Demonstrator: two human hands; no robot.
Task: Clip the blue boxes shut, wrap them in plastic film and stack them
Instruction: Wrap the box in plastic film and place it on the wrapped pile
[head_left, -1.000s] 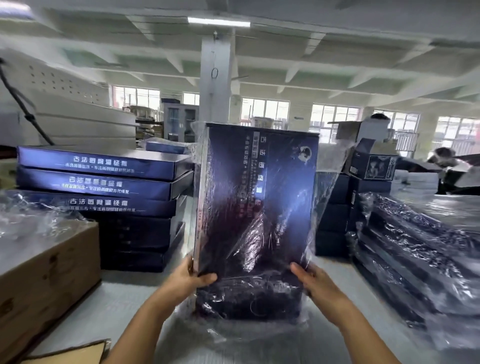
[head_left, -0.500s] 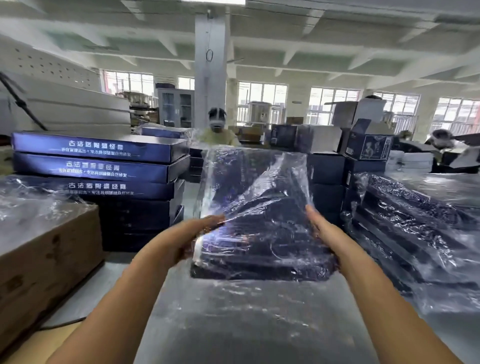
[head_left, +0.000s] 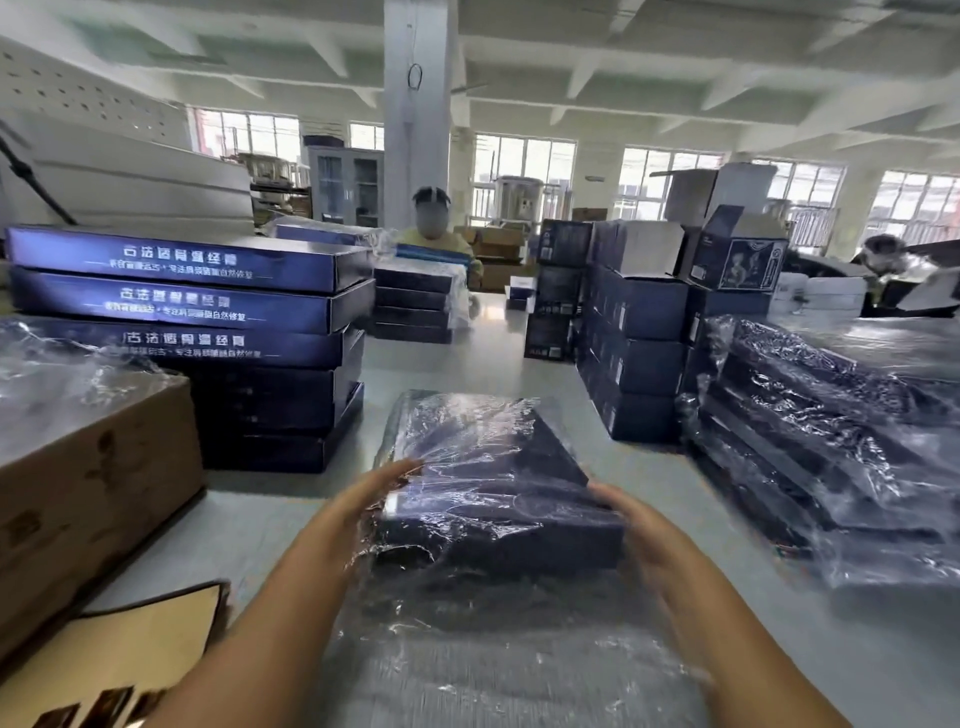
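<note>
The wrapped blue box (head_left: 493, 467) lies low and nearly flat over the table (head_left: 467, 364) before us, our left hand (head_left: 371, 506) gripping its near left corner with fingers close together, our right hand (head_left: 641, 525) curled round the near right one (too blurred to judge spacing). We should smooth the loose film (head_left: 493, 660) under it before stacking. A second ago it stood on end, and we have since tipped it down.

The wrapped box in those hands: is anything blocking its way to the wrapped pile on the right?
Nothing visible does. The left hand and right hand hold the wrapped box, and only bare table lies between it and the wrapped pile to its right.
</note>
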